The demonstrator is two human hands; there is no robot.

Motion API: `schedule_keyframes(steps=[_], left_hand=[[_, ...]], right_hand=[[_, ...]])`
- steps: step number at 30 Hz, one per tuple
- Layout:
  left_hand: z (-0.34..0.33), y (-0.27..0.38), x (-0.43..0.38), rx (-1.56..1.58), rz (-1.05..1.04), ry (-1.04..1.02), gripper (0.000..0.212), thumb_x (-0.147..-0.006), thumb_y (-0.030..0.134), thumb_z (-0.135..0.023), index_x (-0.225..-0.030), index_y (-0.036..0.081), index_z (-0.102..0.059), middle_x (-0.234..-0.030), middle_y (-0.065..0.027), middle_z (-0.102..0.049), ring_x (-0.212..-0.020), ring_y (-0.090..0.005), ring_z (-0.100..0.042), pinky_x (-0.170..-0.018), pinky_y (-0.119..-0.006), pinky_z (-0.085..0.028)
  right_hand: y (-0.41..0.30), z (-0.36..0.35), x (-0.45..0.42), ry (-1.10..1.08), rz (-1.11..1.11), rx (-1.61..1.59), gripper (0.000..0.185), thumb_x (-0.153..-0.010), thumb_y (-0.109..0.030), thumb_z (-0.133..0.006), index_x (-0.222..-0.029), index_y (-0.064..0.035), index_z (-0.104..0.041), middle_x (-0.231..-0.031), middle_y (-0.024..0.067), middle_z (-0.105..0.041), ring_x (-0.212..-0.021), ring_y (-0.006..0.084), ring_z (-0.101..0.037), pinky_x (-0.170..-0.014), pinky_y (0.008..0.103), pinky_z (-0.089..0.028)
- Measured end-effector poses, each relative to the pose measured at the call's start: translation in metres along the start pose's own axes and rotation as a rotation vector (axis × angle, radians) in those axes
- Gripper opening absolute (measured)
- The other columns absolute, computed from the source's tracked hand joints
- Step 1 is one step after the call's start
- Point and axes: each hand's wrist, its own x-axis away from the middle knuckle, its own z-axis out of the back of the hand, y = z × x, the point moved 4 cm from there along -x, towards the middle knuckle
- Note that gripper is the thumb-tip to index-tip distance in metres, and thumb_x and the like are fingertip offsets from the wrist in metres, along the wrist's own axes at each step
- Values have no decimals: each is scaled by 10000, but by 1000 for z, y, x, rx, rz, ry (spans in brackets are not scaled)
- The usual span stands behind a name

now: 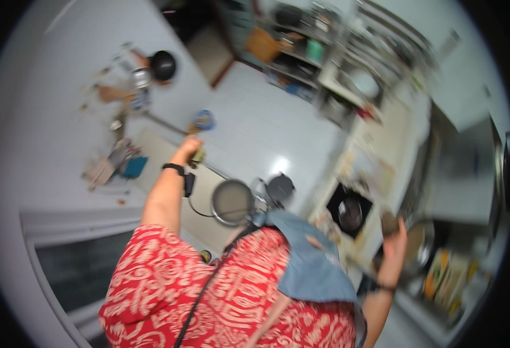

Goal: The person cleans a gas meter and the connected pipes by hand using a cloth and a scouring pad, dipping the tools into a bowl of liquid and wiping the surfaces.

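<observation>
My left hand reaches out over the floor near the edge of a pale ledge. A yellow-green thing, perhaps a cloth, lies against it, and a round blue item shows just beyond the fingers. Blur hides whether the hand grips either one. On the other side, my right hand is raised beside the counter with its fingers around a small brown block-like object. That object's kind is too blurred to tell.
A round grey-bottomed pan and a dark-lidded vessel stand before me. The cluttered counter bears a black square hob. Shelves with cookware stand at the back; a black wok hangs on the left wall.
</observation>
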Motion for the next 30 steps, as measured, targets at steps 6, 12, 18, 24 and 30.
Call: schedule_keyframes(steps=[6,12,18,24,30], left_hand=[[-122,226,66,37,-313,-375,534,-914,309,-576,-1351,12,-502,-1116,-167,-650,-992,-249,-624,-848,-358,-502],[-218,430,206,-274,-1018,-479,389,-923,308,-571,-1230,75,-623,-1140,-174,-672,-1066,-308,-641,-921,-373,-495],[-298,434,339,-60,-1117,-743,458,-924,331,-610,-1295,66,-565,-848,-178,-686,-782,-246,-660,-727,-360,-513],[-323,389,393,-125,-960,-886,847,-859,379,-686,-1503,58,-239,-863,-211,-675,-823,-344,-664,-745,-394,-517],[-304,390,410,3,-983,-896,813,-811,314,-748,-1480,141,-321,-961,-205,-687,-896,-342,-679,-794,-396,-518]], right_hand=[[19,-63,-31,120,65,-98,307,-986,-167,-482,-1247,-15,-533,-1189,158,-615,-1102,307,-593,-967,470,-479],[25,-106,-17,175,39,-110,389,-998,-246,-446,-1292,4,-494,-1309,153,-554,-1178,310,-552,-1029,480,-447],[21,-98,-9,-3,62,-239,342,-918,-190,-480,-1210,-28,-554,-1174,138,-628,-1083,301,-603,-953,469,-487],[-4,-79,13,139,222,-284,333,-964,-226,-450,-1202,-21,-560,-1186,129,-632,-1092,294,-613,-935,443,-505],[19,-101,33,134,176,-245,301,-962,-222,-502,-1187,-40,-584,-1125,83,-643,-1002,250,-630,-867,418,-523]])
